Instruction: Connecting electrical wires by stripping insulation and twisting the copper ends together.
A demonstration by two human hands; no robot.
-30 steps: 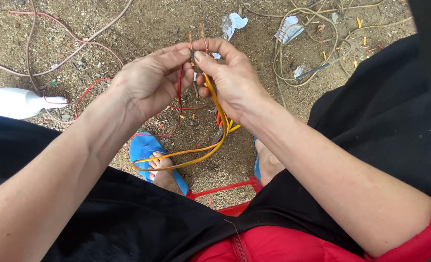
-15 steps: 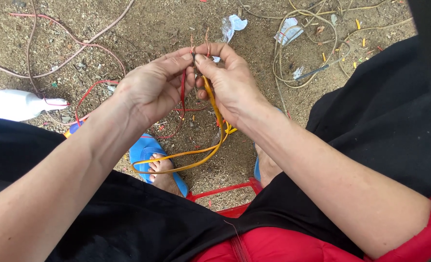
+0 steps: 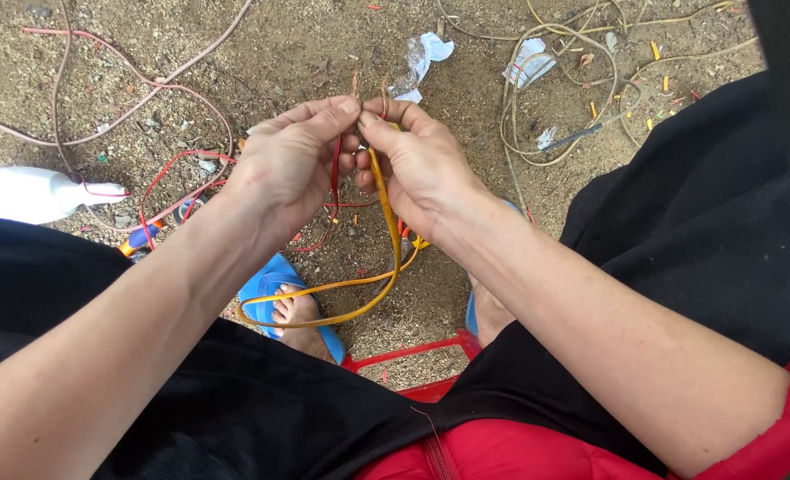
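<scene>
You have no signs, screens or readable labels before you. A white plastic bottle (image 3: 23,194) lies on its side on the dirt at your far left, its narrow neck pointing toward the middle, just beside a thin red wire. Ahead of you, near the top, a crumpled scrap of clear and pale blue wrapper (image 3: 423,59) lies on the ground. To its right, a second crumpled whitish wrapper (image 3: 532,60) sits among a tangle of pale wires.
</scene>
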